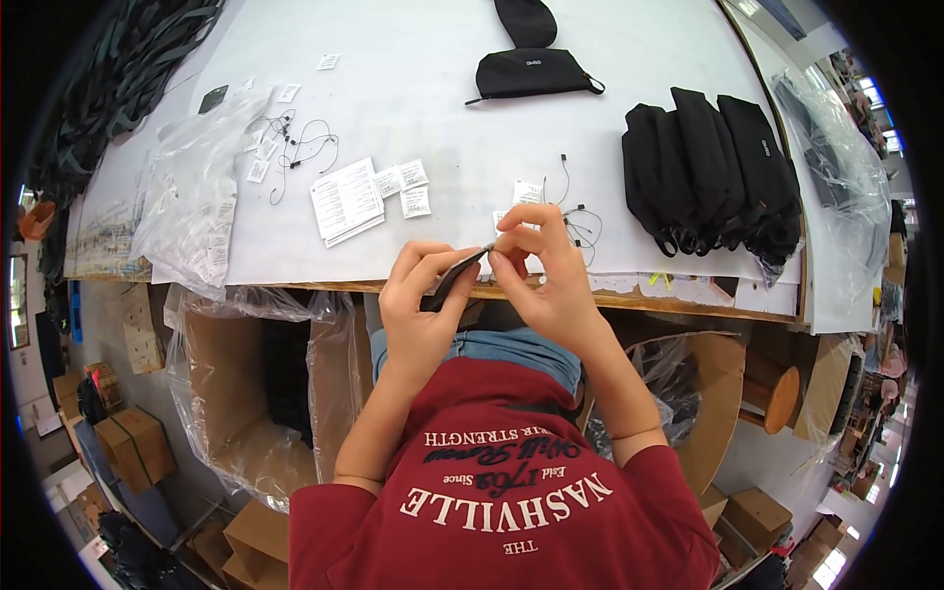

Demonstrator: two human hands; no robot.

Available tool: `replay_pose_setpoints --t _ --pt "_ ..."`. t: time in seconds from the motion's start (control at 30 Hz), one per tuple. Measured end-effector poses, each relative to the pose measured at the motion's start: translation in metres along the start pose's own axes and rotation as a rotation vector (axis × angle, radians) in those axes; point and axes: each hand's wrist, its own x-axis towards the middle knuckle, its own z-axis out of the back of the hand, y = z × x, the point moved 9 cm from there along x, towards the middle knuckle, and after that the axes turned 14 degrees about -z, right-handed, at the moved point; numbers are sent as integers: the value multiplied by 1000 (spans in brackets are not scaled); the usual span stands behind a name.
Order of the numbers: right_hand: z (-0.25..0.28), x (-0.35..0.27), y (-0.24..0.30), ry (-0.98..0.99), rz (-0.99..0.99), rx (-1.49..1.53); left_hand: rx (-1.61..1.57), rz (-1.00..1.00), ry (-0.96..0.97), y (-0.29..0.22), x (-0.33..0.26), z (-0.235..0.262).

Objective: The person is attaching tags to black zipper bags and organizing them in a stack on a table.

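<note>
We hold a small dark strap [454, 275] between both hands, just in front of the white counter [442, 118]. It slants from low on our left to high on our right. Our left hand [418, 315] wraps its low end. Our right hand [546, 270] pinches the top tip with its fingers [511, 258].

One camera only, worn on the person's head, looking steeply down with a wide fisheye bend. It sits close above the left hand [418, 305] and right hand [546, 270], facing outward over the white-topped wooden desk [442, 88]; floor shows at the rim.
</note>
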Motion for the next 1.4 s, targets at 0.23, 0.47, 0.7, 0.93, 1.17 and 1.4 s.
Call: replay_pose_setpoints --t 0.23,0.47,0.7,0.93,1.17,1.4 --pt "5 1 -11 36 -35 14 110 -217 68 -18 6 8" --pt "7 -5 -13 36 -84 -8 -759 329 256 37 -9 -21" --pt "0 -5 -27 99 -133 -27 -623 371 389 48 -15 -27" --pt "-2 -4 -59 190 -307 367 -710 317 333 52 12 -47" --pt "64 -29 -101 -80 -463 737 -230 -30 410 123 111 -136" --pt "101 -82 -105 -245 -466 689 793 -539 211 164 190 -157"
